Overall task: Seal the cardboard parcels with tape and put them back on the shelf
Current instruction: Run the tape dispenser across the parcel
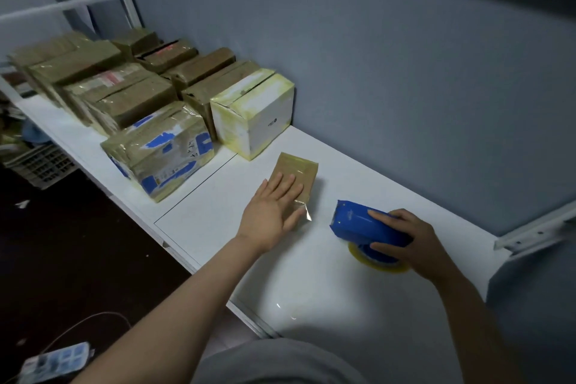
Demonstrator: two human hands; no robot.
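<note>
A small flat brown parcel [300, 170] lies on the white shelf top [358, 305], wrapped in clear tape with a loose tape end sticking out at its near corner. My left hand [274, 209] presses flat on the parcel with straight fingers. To its right, my right hand [411, 241] grips a blue tape dispenser [363, 223] with a yellowish tape roll, resting on the surface with its serrated end towards the parcel.
Several taped cardboard parcels [131, 93] stand in rows at the far left of the shelf, among them a white box [255, 115] and one with blue markings [162, 153]. A grey wall runs behind. A power strip [56, 362] lies on the dark floor.
</note>
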